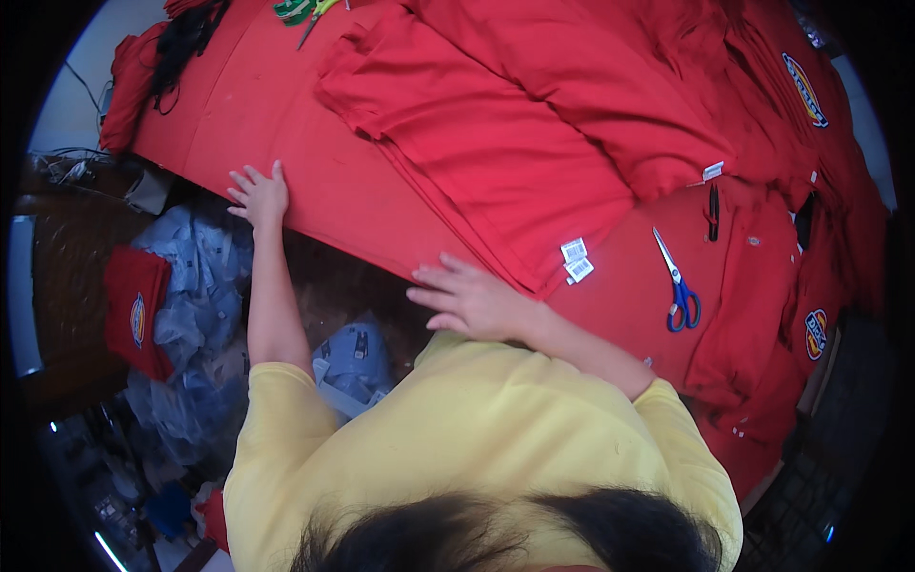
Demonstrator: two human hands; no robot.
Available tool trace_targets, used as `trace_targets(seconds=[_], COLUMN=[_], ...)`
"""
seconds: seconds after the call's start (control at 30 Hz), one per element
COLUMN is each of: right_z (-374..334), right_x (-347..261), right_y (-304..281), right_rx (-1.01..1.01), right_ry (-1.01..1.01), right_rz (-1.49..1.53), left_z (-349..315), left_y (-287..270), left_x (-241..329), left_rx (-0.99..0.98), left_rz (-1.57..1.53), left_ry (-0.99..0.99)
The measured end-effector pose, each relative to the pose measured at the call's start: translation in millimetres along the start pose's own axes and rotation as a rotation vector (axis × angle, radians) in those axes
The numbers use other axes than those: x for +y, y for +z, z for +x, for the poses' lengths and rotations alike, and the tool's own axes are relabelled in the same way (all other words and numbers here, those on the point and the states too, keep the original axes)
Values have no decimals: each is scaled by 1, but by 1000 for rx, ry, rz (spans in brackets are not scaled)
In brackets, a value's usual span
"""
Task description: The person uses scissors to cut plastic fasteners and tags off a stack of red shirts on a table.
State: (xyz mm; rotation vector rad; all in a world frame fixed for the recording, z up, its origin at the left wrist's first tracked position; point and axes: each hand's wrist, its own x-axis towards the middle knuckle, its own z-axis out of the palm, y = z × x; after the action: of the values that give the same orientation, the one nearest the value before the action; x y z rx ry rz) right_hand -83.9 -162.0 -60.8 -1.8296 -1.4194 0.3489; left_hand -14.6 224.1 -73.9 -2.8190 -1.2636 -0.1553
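My left hand (pixel 259 196) lies with its fingers spread on the table's near edge, at the left of the red table surface (pixel 315 181). My right hand (pixel 472 299) is close to my body by the same edge, fingers stretched out and nothing visible in them. Just beyond it lies a folded red garment (pixel 505 162), with white labels (pixel 576 260) at its near right corner. Neither hand appears to hold any cloth.
Blue-handled scissors (pixel 679 291) and a small dark cutting tool (pixel 713 213) lie right of the garment. More red garments (pixel 762 114) are heaped at the right. Green-handled scissors (pixel 310 13) lie at the far side. Clear plastic bags (pixel 195 286) and a folded red garment (pixel 136 310) are at the left.
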Motion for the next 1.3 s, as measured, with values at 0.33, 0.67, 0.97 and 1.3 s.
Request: trace_targets(seconds=[0.33, 0.67, 0.97, 1.3], right_z=[-65, -158, -120, -81], right_x=[-11, 0, 31, 51], right_y=[-50, -76, -235, -211], right_rx=[70, 106, 1108, 806], right_ry=[430, 303, 578, 562], right_rz=[-594, -267, 284, -994], left_z=[-100, 39, 125, -17], left_y=[-6, -7, -142, -94], left_x=[176, 102, 154, 269], left_rx=[226, -11, -726, -255], left_rz=[-303, -314, -1772, -393], left_ry=[813, 325, 396, 794])
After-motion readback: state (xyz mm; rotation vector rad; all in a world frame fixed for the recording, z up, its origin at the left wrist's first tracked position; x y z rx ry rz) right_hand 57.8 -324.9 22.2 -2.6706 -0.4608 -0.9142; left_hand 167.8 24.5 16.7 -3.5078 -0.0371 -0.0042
